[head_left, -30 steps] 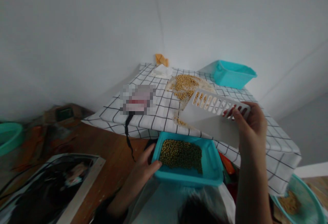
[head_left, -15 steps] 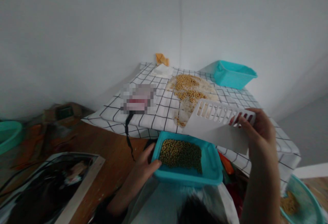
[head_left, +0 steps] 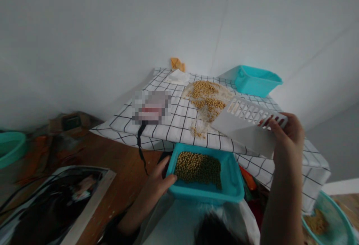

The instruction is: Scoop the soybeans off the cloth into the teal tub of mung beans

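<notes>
My left hand point(head_left: 157, 187) grips the left rim of a turquoise tray point(head_left: 235, 189) filled with beans point(head_left: 198, 168), held just below the table's front edge. My right hand point(head_left: 286, 134) is closed on the slotted end of a white plastic scraper point(head_left: 246, 127), lifted above the checked tablecloth point(head_left: 168, 125) at the right. A pile of yellow beans point(head_left: 207, 95) lies spread on the cloth, with a few loose ones near the front edge.
An empty turquoise tub point(head_left: 256, 80) stands at the table's back right. A white cloth point(head_left: 176, 76) and an orange scrap lie at the back. A blurred patch with a black cord sits at the left. A green basin point(head_left: 328, 222) holding grain is at lower right.
My right hand has carried the scraper to the right and slightly up, away from the bean pile. The tray and my left hand have stayed in place.
</notes>
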`<state>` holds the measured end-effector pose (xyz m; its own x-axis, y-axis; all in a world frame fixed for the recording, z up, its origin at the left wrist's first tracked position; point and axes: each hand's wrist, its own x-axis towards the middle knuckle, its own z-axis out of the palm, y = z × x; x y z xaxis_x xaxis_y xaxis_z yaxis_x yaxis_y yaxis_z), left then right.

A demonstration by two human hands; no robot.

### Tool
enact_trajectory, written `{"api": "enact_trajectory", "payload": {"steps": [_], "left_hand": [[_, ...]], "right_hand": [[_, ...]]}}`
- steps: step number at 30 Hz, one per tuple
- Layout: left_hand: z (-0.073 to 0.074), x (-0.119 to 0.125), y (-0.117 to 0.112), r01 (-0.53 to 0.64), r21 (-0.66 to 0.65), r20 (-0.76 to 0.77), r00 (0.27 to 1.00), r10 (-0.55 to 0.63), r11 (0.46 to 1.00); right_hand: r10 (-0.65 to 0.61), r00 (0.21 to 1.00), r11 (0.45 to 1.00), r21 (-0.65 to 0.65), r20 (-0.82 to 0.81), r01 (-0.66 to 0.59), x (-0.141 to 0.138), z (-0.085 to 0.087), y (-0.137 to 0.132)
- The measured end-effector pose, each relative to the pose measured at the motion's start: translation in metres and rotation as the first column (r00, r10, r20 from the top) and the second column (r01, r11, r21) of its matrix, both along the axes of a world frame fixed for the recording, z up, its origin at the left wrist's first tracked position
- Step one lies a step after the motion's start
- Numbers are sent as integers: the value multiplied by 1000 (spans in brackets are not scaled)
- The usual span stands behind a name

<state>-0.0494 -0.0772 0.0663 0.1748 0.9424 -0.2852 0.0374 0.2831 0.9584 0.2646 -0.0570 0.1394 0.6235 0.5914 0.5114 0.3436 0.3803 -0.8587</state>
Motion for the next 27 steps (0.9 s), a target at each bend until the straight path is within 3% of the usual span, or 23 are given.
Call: {"api": "enact_trajectory", "payload": {"steps": [15, 27], "left_hand": [[-15, -5, 5, 5, 7, 12, 1000, -5, 1000], [4, 3, 2, -29, -19, 29, 999, 30, 999]], "right_hand": [[140, 990, 990, -24, -23, -141, -12, 2, -11], [144, 990, 987, -77, -13, -144, -13, 8, -18]]}}
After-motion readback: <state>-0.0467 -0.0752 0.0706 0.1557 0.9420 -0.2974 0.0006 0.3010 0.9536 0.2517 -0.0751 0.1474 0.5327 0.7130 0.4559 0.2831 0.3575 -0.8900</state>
